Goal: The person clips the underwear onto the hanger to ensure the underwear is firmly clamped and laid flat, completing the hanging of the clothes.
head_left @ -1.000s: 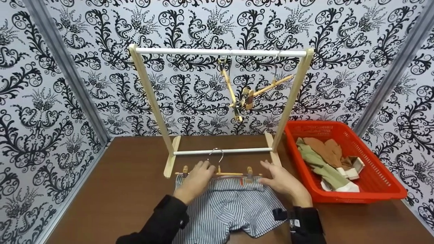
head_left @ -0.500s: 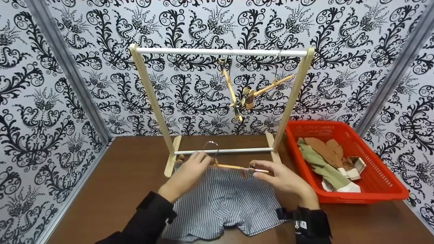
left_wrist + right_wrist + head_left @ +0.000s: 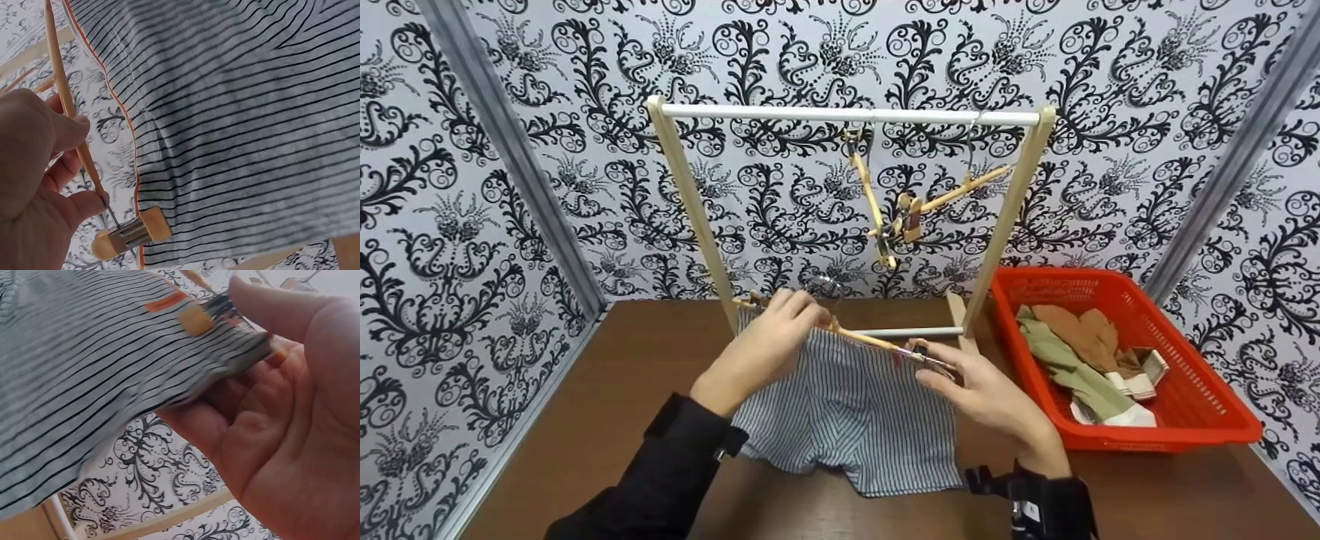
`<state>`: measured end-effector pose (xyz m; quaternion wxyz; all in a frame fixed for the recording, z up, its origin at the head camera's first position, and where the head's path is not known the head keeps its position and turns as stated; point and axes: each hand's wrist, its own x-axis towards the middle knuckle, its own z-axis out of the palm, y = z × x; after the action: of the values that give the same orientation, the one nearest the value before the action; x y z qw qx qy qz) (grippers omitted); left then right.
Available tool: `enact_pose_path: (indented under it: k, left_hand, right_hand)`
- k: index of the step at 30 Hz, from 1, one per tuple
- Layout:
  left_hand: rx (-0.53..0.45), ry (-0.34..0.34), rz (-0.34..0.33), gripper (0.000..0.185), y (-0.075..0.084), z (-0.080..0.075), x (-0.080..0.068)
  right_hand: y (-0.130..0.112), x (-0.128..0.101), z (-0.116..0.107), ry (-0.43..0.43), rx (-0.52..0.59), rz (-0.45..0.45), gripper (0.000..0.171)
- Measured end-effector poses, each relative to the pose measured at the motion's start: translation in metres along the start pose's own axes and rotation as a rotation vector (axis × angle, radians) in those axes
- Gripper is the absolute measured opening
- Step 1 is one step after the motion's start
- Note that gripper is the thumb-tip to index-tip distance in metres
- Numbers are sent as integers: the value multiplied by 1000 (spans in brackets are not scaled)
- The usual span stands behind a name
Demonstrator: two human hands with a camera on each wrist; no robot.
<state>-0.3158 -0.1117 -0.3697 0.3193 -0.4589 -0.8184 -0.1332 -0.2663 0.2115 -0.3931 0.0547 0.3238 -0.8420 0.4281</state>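
A wooden clip hanger [image 3: 861, 340] carries grey striped shorts [image 3: 847, 412] by the waistband and is tilted, its left end higher. My left hand [image 3: 802, 309] grips the hanger bar [image 3: 67, 101] near its metal hook; one clip [image 3: 132, 233] bites the striped cloth [image 3: 242, 124] just below that hand. My right hand [image 3: 934, 364] pinches the hanger's right end, with the thumb on top and the fingers under the waistband [image 3: 225, 343], beside the other clip [image 3: 197, 320]. The shorts' hem still touches the brown table [image 3: 607, 390]. The hanger sits in front of the wooden rack [image 3: 847, 115], below its top rail.
Two empty wooden hangers [image 3: 896, 214] dangle askew from the rack's white top rail. A red basket [image 3: 1222, 431] at the right holds several folded garments [image 3: 1080, 352]. Patterned walls close in the table on three sides.
Both hands have lifted the hanger off the table and raised its left end toward the rack. The shorts now hang from it instead of lying flat.
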Motion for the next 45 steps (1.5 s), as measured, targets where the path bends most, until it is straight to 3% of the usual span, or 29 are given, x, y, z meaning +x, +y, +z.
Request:
enact_pose_path:
  k: [6,13,19,24,28,31,33,35,37,40,43,45]
  left_hand:
    - [-4,19,-12,36,3,-22,12]
    - [28,58,-63,39,6,-42,27]
    - [39,93,-45,44,8,-53,36]
    - [36,121,-29,38,10,-55,40]
    - [13,220,-65,29,9,-46,37]
    - [-20,355,-199,18,10,-34,34]
    - [-85,436,-347,12,13,-26,32]
    - [-215,479,-518,13,17,-20,30]
    - [-382,483,-683,17,20,-16,29]
    - [-637,448,-865,22,22,-10,28]
    - [-803,425,-958,28,20,-6,28]
    - [-866,432,-986,29,18,-4,26]
  right_hand:
    - [-21,0,3,113,9,-40,20]
    - [-59,-3,16,346,-28,9,25]
    - [-73,-4,22,424,2,13,26]
    - [-73,-1,27,480,18,-1,32]
    - [-73,4,34,561,-35,-19,28]
    - [-72,6,39,604,-58,-29,26]
    - [-71,7,41,624,-67,-34,26]
    - [-70,8,43,638,-78,-40,26]
    - [-69,9,44,644,-83,-51,26]
    - [-69,10,47,637,-86,-74,27]
    - [-71,10,50,618,-90,-100,29]
    - [-73,10,54,607,-89,-116,30]
